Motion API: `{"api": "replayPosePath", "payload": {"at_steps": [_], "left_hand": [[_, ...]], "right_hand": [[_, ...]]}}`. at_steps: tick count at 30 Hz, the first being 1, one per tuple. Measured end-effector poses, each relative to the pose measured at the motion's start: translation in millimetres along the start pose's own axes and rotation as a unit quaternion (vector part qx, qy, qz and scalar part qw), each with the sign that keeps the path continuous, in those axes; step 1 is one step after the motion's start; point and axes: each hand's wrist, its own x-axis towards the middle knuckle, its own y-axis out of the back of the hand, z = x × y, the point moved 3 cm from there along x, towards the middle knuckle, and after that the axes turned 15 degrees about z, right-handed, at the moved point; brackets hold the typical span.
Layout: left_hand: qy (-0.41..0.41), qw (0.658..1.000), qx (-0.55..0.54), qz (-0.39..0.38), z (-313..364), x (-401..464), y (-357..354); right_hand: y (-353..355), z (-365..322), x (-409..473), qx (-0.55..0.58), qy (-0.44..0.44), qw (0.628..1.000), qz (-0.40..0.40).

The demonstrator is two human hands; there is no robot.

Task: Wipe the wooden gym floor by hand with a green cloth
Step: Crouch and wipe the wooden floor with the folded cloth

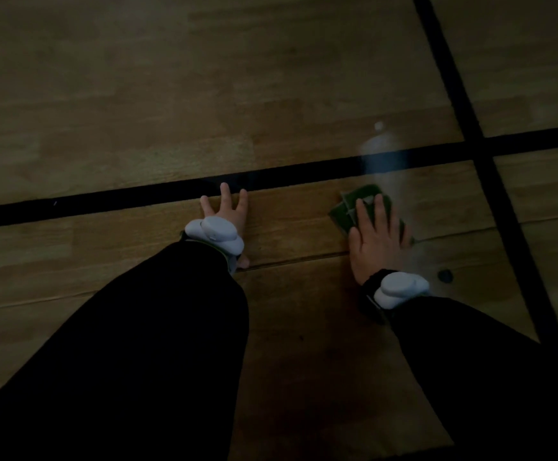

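Nowhere any legible writing: right hand (376, 241) flat on green cloth (344, 212), left hand (226, 211) splayed on wooden floor (138, 128).

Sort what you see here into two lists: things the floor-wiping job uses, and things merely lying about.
Belongs to the job:
green cloth, flat under the right hand
wooden floor
left hand, braced on the boards

Just there:
black court lines
small dark spot on the floor
pale blurred bottle-like shape, unclear

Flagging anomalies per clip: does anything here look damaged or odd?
A small dark round spot marks the wooden floor beside the right hand pressing the green cloth; too dim to identify.
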Motion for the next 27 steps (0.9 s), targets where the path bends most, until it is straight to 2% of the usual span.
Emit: {"api": "replayPosePath", "payload": {"at_steps": [6,12,14,21,27], "left_hand": [[0.008,1.0,-0.013,0.002,0.2,0.2,-1.5],[0.009,1.0,-0.021,0.005,1.0,0.4,-1.7],[0.012,1.0,-0.022,0.005,1.5,0.3,-1.4],[0.005,0.999,-0.033,0.007,-1.8,0.8,-1.5],[-0.008,0.996,-0.082,0.018,-6.1,-3.6,-3.2]], "right_hand": [[6.0,49.9,15.0,-0.038,-0.12,0.992,0.011],[2.9,33.9,18.6,-0.029,-0.169,0.985,0.016],[3.3,22.1,16.5,-0.032,-0.152,0.988,0.011],[-2.0,-48.3,-0.3,-0.008,-0.001,1.0,-0.019],[-5.3,-87.9,-10.3,0.001,0.067,0.997,-0.045]]}}
